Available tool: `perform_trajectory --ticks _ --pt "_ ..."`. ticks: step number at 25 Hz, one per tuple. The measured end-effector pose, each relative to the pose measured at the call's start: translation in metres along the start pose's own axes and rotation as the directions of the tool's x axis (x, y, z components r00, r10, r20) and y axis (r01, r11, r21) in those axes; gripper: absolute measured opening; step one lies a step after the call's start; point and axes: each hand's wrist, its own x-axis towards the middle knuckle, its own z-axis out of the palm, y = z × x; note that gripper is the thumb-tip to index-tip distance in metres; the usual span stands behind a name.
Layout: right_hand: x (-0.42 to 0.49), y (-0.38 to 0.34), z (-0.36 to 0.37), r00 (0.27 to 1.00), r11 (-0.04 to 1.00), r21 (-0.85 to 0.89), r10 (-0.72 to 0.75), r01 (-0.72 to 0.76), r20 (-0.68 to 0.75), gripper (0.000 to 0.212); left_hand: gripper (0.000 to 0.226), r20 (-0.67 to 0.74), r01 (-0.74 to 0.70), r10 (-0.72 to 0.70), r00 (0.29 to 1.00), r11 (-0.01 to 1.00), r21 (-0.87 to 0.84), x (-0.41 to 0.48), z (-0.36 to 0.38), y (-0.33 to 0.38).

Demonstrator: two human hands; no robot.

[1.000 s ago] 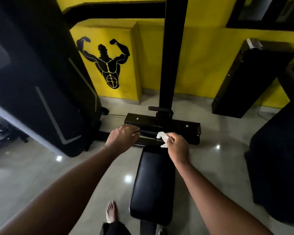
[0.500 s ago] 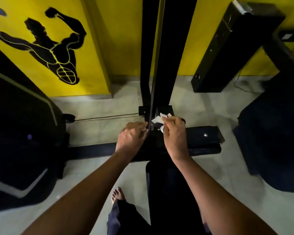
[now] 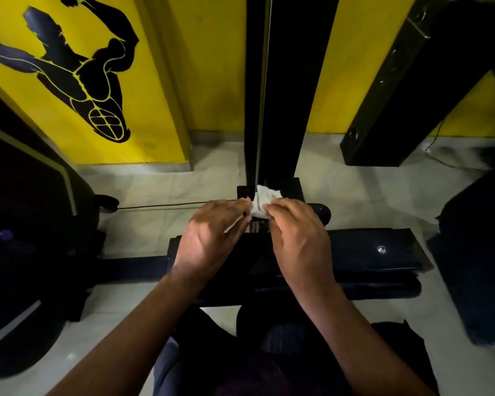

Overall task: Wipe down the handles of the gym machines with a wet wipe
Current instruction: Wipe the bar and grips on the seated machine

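closer than before to the tall black metal upright post, the left hand has joined the right hand, both now pinching the crumpled white wet wipe at the post's base, near the dark rounded handle end.

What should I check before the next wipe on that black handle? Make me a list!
1. Wipe held: ok. The right hand pinches the white wipe.
2. Other hand helping: ok. The left hand touches the wipe's edge.
3. Wipe pressed on the handle: cannot tell. The hands hide the contact.
4. Handle's round end free to reach: ok. It shows uncovered, right of the right hand.
5. Wipe wet enough: cannot tell.
6. Floor cable out of the way: ok. It lies left of the hands.
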Motion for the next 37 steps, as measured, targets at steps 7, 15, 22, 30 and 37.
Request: perform_trajectory --ticks 7,15,22,30,37 --pt "0.011 0.026 0.012 0.993 0.996 -0.025 -0.090 0.088 -0.074 0.024 0.022 -0.113 0.016 -0.014 0.994 1.000 0.015 0.007 0.025 -0.005" --pt "0.005 0.045 0.008 0.998 0.997 -0.066 -0.046 0.043 -0.035 0.032 0.021 -0.068 0.007 -0.002 0.998 0.997 0.073 -0.008 0.026 -0.007" --pt "-0.012 0.066 0.007 0.965 0.980 0.054 0.197 -0.191 -0.172 0.036 0.023 -0.067 0.003 0.001 0.998 0.998 0.064 -0.011 0.030 -0.005" --pt "-0.012 0.072 -0.007 0.863 0.850 0.276 0.493 -0.449 -0.115 0.028 0.026 -0.038 -0.008 0.012 0.999 0.995 0.103 -0.012 0.033 -0.006" --pt "-0.021 0.060 -0.009 0.491 0.024 0.812 0.806 -0.584 0.330 0.023 0.028 -0.057 -0.011 0.017 0.998 0.994 0.109 -0.014 0.035 -0.003"
